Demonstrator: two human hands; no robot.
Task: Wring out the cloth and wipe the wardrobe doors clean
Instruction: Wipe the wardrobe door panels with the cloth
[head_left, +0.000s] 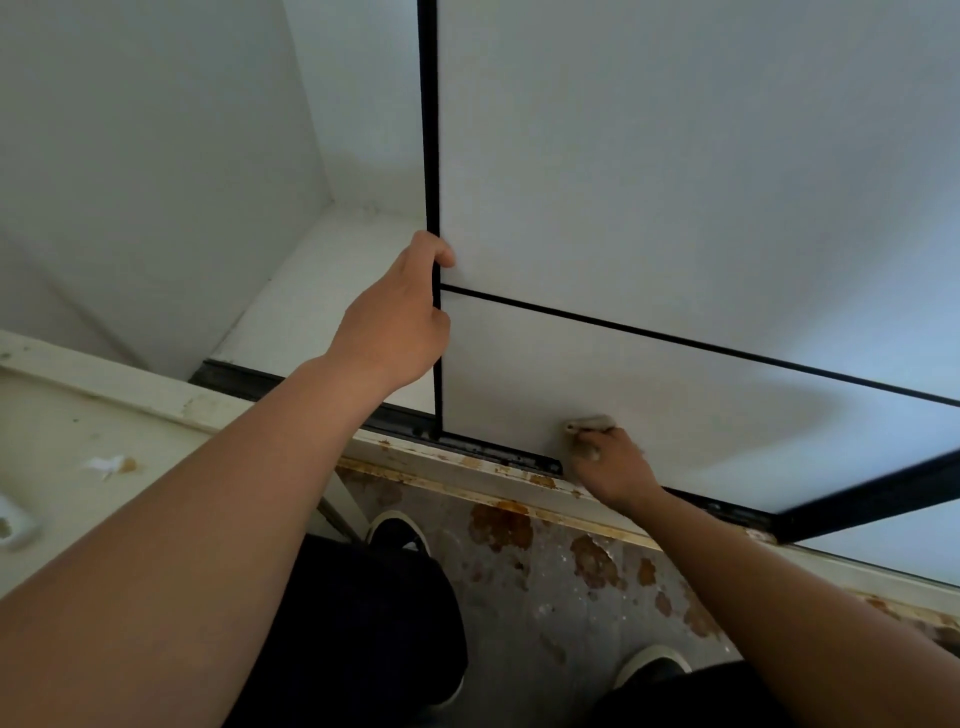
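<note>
Left hand (400, 317) is clamped on the black frame edge (429, 156) of the sliding wardrobe door (675, 182), fingers curled round it. Right hand (615, 465) grips the cloth (587, 423), bunched just past its fingertips and pressed to the lower panel (701, 415), close above the bottom track (498, 453). Looks like the bottom-strip wipe: hold the left grip firm so the door can't roll, flatten the cloth for more contact, and make overlapping strokes away from the left hand. Stay off the grimy track under the right hand, since it would likely smear dirt back on.
</note>
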